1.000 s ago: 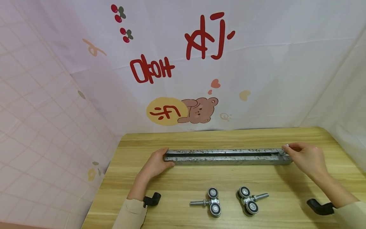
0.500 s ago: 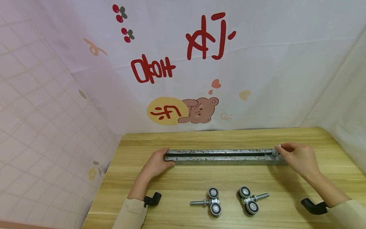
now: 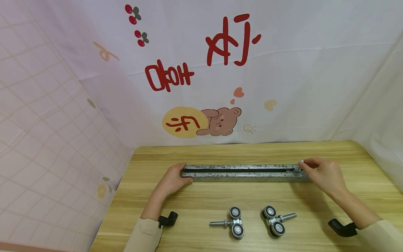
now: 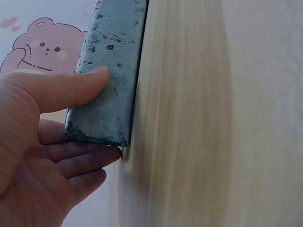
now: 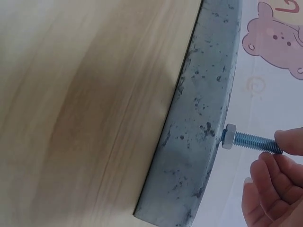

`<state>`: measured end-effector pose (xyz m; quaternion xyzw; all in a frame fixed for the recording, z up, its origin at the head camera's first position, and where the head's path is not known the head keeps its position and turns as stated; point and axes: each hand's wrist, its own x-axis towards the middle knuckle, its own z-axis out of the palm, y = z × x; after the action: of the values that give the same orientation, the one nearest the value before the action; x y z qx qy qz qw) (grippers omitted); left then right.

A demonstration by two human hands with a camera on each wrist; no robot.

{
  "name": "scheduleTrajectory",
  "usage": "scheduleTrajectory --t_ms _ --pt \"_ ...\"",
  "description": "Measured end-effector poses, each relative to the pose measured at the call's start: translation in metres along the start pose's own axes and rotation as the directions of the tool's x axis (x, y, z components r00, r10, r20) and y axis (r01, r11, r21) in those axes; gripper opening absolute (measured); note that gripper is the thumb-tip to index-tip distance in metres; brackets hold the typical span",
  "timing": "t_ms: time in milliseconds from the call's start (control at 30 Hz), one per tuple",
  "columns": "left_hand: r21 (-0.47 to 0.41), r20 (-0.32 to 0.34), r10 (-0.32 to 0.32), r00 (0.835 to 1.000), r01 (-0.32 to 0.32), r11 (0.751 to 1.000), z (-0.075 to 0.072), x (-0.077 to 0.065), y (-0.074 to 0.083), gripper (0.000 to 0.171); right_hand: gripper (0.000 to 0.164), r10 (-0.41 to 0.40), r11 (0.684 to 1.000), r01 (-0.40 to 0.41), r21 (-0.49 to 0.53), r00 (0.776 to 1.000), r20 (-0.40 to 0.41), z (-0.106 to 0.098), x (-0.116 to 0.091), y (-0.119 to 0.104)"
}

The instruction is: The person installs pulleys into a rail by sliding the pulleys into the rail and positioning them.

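Observation:
A long steel track rail (image 3: 239, 177), speckled with rust, lies across the wooden table with its slot facing up. My left hand (image 3: 171, 179) grips its left end; in the left wrist view the thumb presses the front face and the fingers reach under the end. Near the rail's right end, my right hand (image 3: 327, 174) pinches the tip of a threaded bolt (image 5: 255, 142) between thumb and fingers. The bolt stands upright from the slot, with a hex nut (image 5: 229, 136) at its base. Whatever it joins inside the rail is hidden.
Two roller trolleys lie in front of the rail: a left trolley (image 3: 235, 222) with its bolt pointing left, and a right trolley (image 3: 273, 221) with its bolt pointing right. A printed cloth (image 3: 302, 91) hangs behind the wooden table (image 3: 201, 197).
My right hand has slid leftward along the rail, carrying the upright bolt along the slot. The left hand, the rail and the two loose trolleys have stayed in place.

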<state>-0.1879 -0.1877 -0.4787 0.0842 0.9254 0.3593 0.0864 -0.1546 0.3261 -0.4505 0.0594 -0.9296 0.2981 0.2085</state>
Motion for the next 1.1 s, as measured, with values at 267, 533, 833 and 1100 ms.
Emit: scheduleTrajectory --t_ms 267,533,833,1100 --pt "0.003 -0.008 0.013 1.000 -0.013 1.000 0.000 0.000 0.001 0.082 0.015 -0.044 0.999 0.043 0.017 0.999 0.029 0.005 0.001 -0.005" --pt "0.006 -0.012 0.014 1.000 -0.014 1.000 0.000 -0.001 0.001 0.080 0.010 -0.094 0.995 0.093 0.020 0.995 0.033 0.012 0.004 -0.011" --pt "0.020 0.000 0.003 1.000 -0.003 1.000 0.000 0.001 -0.001 0.081 0.009 -0.112 0.994 0.111 0.027 0.991 0.070 0.015 0.007 -0.017" --pt "0.015 0.002 -0.004 1.000 0.004 1.000 0.001 0.001 -0.002 0.081 0.010 -0.123 0.992 0.120 0.042 0.987 0.106 0.018 0.009 -0.021"
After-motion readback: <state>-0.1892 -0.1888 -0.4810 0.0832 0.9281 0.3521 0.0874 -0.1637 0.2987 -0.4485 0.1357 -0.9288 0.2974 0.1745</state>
